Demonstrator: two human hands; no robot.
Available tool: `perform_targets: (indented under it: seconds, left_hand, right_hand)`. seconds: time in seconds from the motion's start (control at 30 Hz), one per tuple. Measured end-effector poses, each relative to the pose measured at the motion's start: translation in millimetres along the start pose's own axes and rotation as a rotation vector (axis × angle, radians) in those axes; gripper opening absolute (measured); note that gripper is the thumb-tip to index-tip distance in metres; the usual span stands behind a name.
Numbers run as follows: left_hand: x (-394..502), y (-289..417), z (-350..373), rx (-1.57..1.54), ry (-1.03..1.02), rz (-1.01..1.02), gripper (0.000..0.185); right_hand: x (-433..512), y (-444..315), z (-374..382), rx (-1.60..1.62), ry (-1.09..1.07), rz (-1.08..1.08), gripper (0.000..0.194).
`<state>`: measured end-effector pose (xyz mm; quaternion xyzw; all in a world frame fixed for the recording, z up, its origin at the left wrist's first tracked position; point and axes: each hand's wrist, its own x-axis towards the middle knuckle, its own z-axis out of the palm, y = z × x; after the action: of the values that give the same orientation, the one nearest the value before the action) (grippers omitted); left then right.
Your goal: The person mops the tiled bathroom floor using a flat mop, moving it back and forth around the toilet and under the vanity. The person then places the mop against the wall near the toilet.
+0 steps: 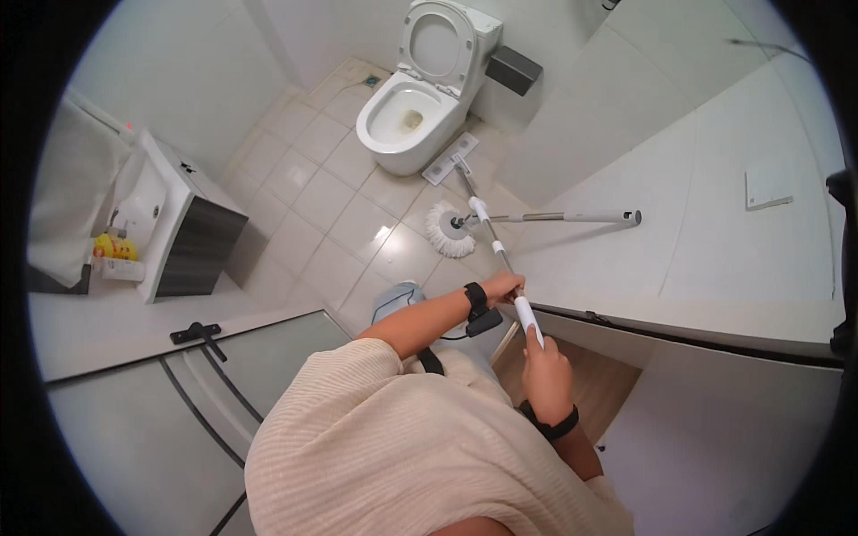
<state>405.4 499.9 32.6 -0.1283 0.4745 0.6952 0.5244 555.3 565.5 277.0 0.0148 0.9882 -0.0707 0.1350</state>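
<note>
Both my hands grip the pole of a flat mop. My left hand is wrapped around the metal pole, just above the white grip. Lower in the view, nearer my body, my right hand holds the white plastic grip, with the thumb laid along it. At the far end, the mop's white rectangular head lies on the tiled floor beside the toilet base. A round string mop with white strands is on the floor left of the pole; its own handle extends right towards the wall.
A toilet with lid and seat raised stands ahead. A dark paper holder is on the wall beside it. At left is a washbasin cabinet with bottles on top. A glass door with a black handle stands lower left.
</note>
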Motion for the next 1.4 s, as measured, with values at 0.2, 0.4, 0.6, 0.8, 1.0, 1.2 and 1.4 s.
perform_targets:
  seconds: [0.2,0.4,0.6,0.8,1.0,1.2,1.4]
  left_hand:
    - [48,34,-28,-0.002,-0.063,0.016,0.013]
    - [41,47,-30,0.044,-0.009,-0.059,0.011]
    - [-19,50,-27,0.121,-0.108,-0.265,0.013]
    - [-29,56,-33,0.122,-0.143,-0.229,0.015]
    - [32,76,-92,0.179,-0.076,-0.144,0.013]
    - [54,84,-91,0.155,-0.042,-0.133,0.016]
    - [-4,74,-48,0.191,-0.134,-0.284,0.015]
  right_hand:
    - [52,0,0,-0.084,0.089,0.021,0.047]
    - [63,-12,-15,-0.018,0.046,0.098,0.045]
    - [29,-44,-47,0.201,-0.031,0.145,0.041]
    - [28,-62,-48,0.176,0.037,0.226,0.043]
    - [95,-80,15,0.111,0.122,0.243,0.036]
    - [106,-64,10,0.157,0.200,0.213,0.038]
    - [53,-64,-45,0.177,0.059,0.220,0.037]
